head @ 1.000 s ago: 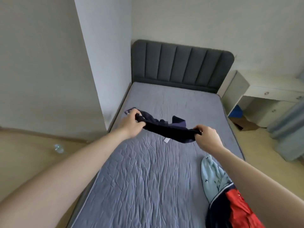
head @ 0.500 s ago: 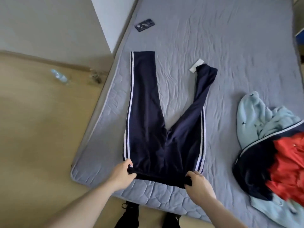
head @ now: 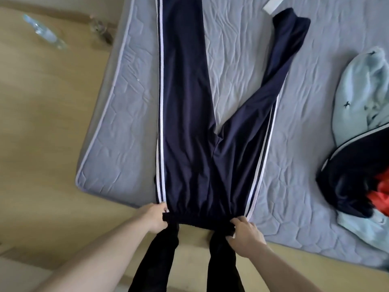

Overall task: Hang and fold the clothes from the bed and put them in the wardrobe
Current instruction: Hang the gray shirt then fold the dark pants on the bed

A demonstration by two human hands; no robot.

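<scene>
Navy track pants (head: 189, 144) with white side stripes lie spread flat on the grey mattress (head: 126, 81), legs pointing away from me and splayed apart. The waistband hangs at the bed's near edge. My left hand (head: 154, 216) pinches the waistband's left corner. My right hand (head: 245, 230) grips its right corner. A heap of other clothes lies at the right: a pale blue garment (head: 362, 85), a dark navy one (head: 349, 171) and a red one (head: 381, 194).
A plastic bottle (head: 44, 31) lies on the wooden floor (head: 42, 123) left of the bed. A white tag (head: 273, 5) rests on the mattress near the right pant leg. My own dark-trousered legs (head: 160, 260) stand at the bed's foot.
A second ago I held the pants bunched up in the air over the bed. They have since been laid out flat and drawn toward me, and my view has tilted down.
</scene>
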